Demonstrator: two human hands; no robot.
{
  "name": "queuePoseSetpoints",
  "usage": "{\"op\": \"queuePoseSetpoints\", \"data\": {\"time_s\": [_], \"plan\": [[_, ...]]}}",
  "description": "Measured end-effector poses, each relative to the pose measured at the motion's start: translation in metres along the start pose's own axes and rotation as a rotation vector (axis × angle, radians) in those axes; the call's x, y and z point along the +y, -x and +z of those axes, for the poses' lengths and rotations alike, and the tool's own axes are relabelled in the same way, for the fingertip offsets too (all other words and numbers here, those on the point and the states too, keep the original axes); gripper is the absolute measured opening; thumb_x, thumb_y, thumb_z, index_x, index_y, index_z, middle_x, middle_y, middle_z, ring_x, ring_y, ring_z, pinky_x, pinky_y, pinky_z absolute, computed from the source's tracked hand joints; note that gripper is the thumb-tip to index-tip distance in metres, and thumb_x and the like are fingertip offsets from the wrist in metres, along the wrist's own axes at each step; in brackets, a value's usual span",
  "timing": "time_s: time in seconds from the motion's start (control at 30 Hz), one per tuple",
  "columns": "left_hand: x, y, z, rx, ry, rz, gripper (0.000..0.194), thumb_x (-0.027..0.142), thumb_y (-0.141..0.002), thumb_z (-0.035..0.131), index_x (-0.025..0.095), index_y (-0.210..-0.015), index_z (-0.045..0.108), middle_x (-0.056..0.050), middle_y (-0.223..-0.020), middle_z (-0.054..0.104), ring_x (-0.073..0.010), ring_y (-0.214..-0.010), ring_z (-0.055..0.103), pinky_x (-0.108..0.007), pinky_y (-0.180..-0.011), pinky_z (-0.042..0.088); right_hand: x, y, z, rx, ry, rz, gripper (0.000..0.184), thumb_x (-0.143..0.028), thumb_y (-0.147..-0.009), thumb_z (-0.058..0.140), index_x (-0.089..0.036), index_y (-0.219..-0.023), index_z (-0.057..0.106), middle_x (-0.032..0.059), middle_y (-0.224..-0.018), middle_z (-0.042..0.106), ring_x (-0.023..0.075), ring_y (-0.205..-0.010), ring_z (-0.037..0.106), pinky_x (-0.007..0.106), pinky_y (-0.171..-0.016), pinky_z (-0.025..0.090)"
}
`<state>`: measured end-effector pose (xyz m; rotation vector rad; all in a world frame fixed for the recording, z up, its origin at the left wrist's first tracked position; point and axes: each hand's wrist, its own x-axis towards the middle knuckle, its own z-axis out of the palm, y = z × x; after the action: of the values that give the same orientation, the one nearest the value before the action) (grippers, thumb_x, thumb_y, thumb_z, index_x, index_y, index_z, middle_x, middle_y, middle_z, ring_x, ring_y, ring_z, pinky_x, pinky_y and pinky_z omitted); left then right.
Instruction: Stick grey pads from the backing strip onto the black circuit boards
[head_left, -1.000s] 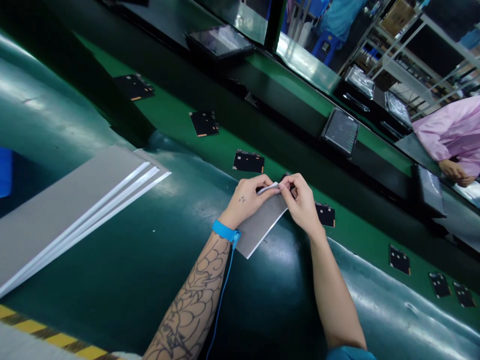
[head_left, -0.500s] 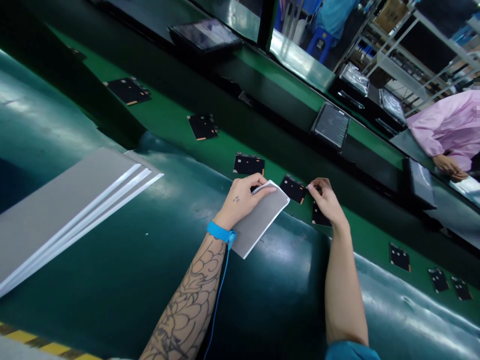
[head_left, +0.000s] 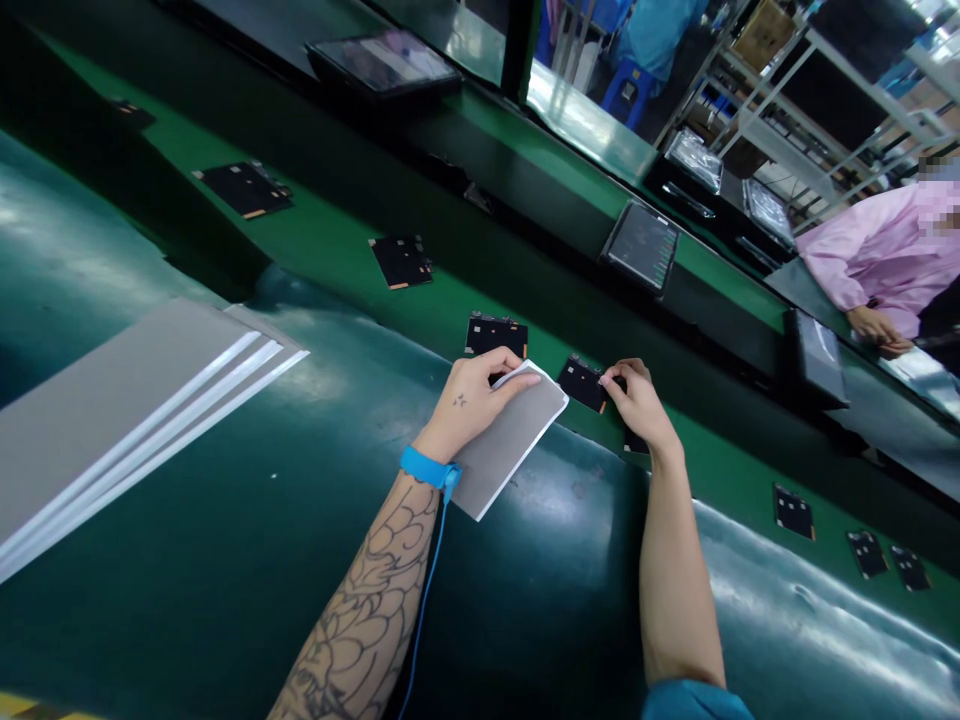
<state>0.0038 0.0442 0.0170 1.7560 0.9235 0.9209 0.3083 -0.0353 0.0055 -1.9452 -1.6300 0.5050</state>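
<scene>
My left hand (head_left: 476,400) pinches the top edge of a small grey sheet with white edges (head_left: 506,440), perhaps several layers thick, between thumb and fingers. A blue wrist strap (head_left: 427,467) with a cord sits on that wrist. My right hand (head_left: 641,410) is closed in a pinch at the upper right corner of a black circuit board (head_left: 582,384) on the green belt. What its fingertips hold, if anything, is too small to make out. Another black board (head_left: 495,332) lies just behind my left hand, and one more (head_left: 636,441) is partly hidden beneath my right hand.
Large grey sheets with white edges (head_left: 135,400) lie stacked at the left. More black boards (head_left: 401,262) are spread along the belt (head_left: 337,225). Dark tablet-like devices (head_left: 643,247) stand on the far line. A person in a pink sleeve (head_left: 847,250) works at the far right.
My right hand has moved slightly left, its fingertips now over the board's corner. My left hand keeps the grey sheet. The whole view has shifted a little.
</scene>
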Motion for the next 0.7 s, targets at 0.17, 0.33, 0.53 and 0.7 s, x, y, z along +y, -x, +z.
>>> {"op": "queuePoseSetpoints", "data": {"time_s": [0.17, 0.33, 0.53, 0.7], "plan": [[0.002, 0.000, -0.001, -0.002, -0.004, 0.000, 0.020, 0.041, -0.101, 0.076, 0.024, -0.091, 0.075, 0.000, -0.090, 0.082, -0.0213, -0.087, 0.077, -0.032, -0.078, 0.050, -0.001, 0.001, -0.003, 0.054, -0.037, 0.015, 0.029, -0.051, -0.097, 0.066, -0.023, -0.098, 0.065, 0.0100, -0.110, 0.063, 0.0278, -0.101, 0.060, 0.048, -0.100, 0.051], [0.002, 0.000, 0.000, 0.016, 0.010, 0.001, 0.021, 0.041, -0.100, 0.077, 0.023, -0.090, 0.076, -0.001, -0.088, 0.081, -0.0207, -0.084, 0.075, -0.032, -0.077, 0.050, -0.012, 0.001, -0.010, 0.227, -0.201, 0.127, 0.027, -0.050, -0.099, 0.065, -0.023, -0.104, 0.062, 0.0047, -0.101, 0.067, 0.0223, -0.091, 0.063, 0.039, -0.088, 0.052], [0.007, -0.001, -0.001, 0.065, 0.100, -0.026, 0.024, 0.042, -0.099, 0.078, 0.022, -0.087, 0.074, -0.001, -0.085, 0.079, -0.0200, -0.082, 0.073, -0.032, -0.077, 0.053, -0.071, 0.008, 0.002, 0.011, -0.449, -0.047, 0.034, -0.054, -0.102, 0.070, -0.025, -0.120, 0.069, 0.0082, -0.120, 0.073, 0.0226, -0.105, 0.069, 0.033, -0.078, 0.055], [0.007, 0.001, 0.001, 0.097, 0.212, -0.079, 0.029, 0.047, -0.098, 0.078, 0.021, -0.089, 0.071, -0.003, -0.084, 0.079, -0.0199, -0.080, 0.073, -0.031, -0.075, 0.056, -0.107, 0.013, 0.025, -0.031, -0.483, -0.164, 0.028, -0.048, -0.099, 0.079, -0.028, -0.117, 0.074, 0.0074, -0.121, 0.075, 0.0241, -0.107, 0.072, 0.040, -0.092, 0.061]]}}
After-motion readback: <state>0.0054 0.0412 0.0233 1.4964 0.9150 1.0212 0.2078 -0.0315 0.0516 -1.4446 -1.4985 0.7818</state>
